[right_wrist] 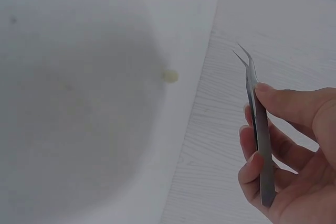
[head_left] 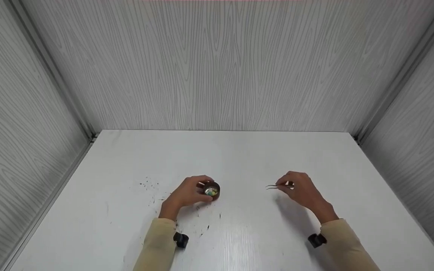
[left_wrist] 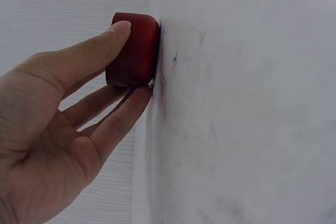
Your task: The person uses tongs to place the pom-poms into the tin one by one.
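walls: pale grey wood-grain panels (head_left: 217, 64) closing in the back and both sides
corners: metal strips (head_left: 53, 71) running down them
table: white top (head_left: 239, 154), showing dark specks (head_left: 150, 183) near the left
light: even, soft

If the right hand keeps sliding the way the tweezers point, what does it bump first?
Probably the small cup held by the left hand. The tweezers in the right hand point toward it over bare table.

The tweezers (right_wrist: 260, 145) look like brushed grey metal with a dull sheen; the small round dish (left_wrist: 134, 50) has a smooth, matt dark-red wall; the table (head_left: 239, 158) is white, smooth, faintly grained, flecked with dark specks; the walls (head_left: 217, 67) show pale wood-grain print
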### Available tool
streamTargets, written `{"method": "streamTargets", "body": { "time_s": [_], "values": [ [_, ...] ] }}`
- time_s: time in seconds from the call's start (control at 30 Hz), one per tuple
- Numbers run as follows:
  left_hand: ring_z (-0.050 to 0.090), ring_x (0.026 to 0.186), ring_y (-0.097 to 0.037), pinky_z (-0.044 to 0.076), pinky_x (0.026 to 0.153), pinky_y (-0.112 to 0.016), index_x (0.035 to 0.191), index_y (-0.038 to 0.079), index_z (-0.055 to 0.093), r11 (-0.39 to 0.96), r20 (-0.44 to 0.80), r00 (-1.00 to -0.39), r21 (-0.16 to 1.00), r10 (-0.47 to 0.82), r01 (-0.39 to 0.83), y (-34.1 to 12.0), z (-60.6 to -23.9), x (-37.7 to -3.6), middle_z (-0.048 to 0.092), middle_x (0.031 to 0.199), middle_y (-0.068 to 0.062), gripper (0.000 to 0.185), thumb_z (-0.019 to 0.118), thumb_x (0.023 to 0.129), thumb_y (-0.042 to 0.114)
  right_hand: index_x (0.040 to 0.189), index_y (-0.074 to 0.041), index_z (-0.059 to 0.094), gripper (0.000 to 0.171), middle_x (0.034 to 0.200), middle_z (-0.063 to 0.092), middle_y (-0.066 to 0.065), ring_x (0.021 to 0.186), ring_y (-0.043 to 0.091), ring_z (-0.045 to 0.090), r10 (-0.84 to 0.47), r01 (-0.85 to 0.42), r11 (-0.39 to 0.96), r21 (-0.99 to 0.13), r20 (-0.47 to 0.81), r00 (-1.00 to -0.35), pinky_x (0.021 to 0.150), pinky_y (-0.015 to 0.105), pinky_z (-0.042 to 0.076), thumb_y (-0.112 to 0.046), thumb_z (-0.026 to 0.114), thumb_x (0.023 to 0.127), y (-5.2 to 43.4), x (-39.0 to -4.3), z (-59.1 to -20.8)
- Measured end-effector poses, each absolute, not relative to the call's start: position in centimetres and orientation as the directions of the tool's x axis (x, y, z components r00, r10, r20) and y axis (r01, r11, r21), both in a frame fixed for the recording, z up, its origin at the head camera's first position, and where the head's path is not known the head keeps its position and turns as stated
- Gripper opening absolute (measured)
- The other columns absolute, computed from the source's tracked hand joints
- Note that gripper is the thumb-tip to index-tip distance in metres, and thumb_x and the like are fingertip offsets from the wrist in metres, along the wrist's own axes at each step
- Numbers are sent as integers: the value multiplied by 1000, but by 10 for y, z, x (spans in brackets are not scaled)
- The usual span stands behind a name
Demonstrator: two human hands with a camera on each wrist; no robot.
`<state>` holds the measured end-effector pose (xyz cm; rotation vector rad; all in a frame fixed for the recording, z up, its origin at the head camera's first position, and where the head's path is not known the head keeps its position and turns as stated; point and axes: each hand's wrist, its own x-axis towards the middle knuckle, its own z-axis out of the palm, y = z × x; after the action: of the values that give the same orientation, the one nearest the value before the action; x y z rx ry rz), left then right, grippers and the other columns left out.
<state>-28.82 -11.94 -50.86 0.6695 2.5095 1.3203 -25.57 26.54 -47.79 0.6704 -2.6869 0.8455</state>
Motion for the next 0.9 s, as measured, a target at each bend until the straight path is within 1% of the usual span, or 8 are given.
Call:
{"method": "streamTargets", "body": {
  "time_s": [0.3, 0.53, 0.67, 0.9],
  "values": [
    [63, 128, -40, 54, 106, -53, 136, 11, 64, 516, -7, -881, 813, 472, 270, -117, -508, -288, 66, 135, -16, 50, 82, 89, 12, 94, -9, 81, 14, 89, 76, 3, 81, 19, 68, -319, -446, 769, -458, 329, -889, 72, 29, 57, 3, 79, 85, 286, -249, -479],
    [63, 128, -39, 54, 107, -53, 136, 12, 64, 530, -14, -889, 807, 458, 261, -117, -507, -286, 66, 135, -16, 51, 82, 88, 12, 93, -8, 82, 13, 86, 75, 3, 78, 17, 66, -322, -435, 788, -435, 311, -894, 69, 32, 57, 2, 79, 86, 296, -245, -482],
    [63, 127, -39, 54, 106, -54, 135, 11, 64, 523, -9, -886, 810, 464, 266, -117, -506, -286, 67, 134, -15, 50, 82, 88, 11, 92, -9, 82, 13, 85, 75, 2, 77, 16, 66, -331, -444, 788, -427, 313, -890, 69, 31, 56, 2, 80, 85, 297, -244, -484],
    [63, 128, -38, 54, 107, -53, 135, 12, 64, 535, -9, -887, 800, 462, 271, -118, -508, -287, 66, 135, -15, 50, 83, 88, 14, 90, -8, 82, 12, 84, 75, 3, 74, 12, 63, -340, -443, 788, -428, 297, -892, 66, 23, 51, 2, 81, 83, 297, -244, -490]
  ]
}}
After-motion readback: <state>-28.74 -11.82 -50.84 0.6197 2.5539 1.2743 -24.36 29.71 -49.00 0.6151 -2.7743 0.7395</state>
